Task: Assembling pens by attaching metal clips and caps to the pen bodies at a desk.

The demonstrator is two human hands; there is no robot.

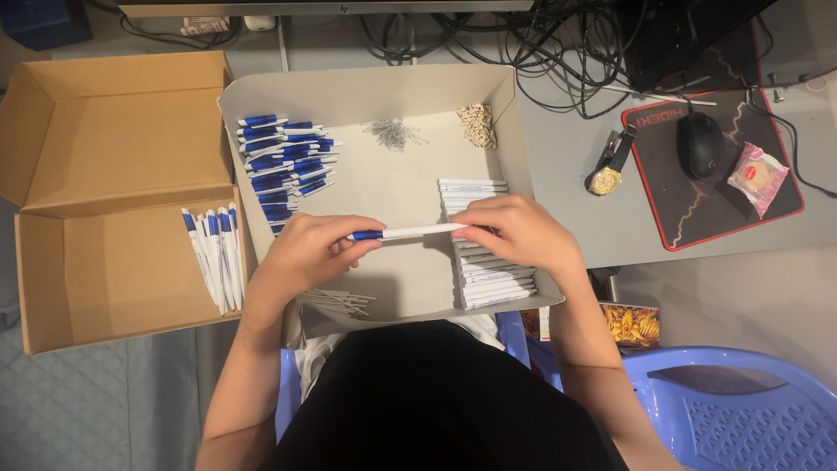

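You hold one white pen with a blue end level between both hands, just above the middle of the shallow grey tray. Your left hand pinches the blue end between thumb and fingertips; your right hand is closed on the white barrel's other end, fingers curled over it.

Watch the row of white barrels stacked directly under your right wrist. Your palm hangs so close over them that a drop of the wrist would likely knock the stack askew and spill it across the tray floor. The loose thin refills near the tray's front edge, under your left forearm, look just as easy to sweep off the edge toward your lap.

If the two halves are pushed together at an angle, the joint could jam or the blue end could slip from your pinch and fall among the blue pen parts at the tray's left. The pile of small springs at the back lies well apart from your hands. Finished pens lie in the cardboard box to your left, near its right wall.
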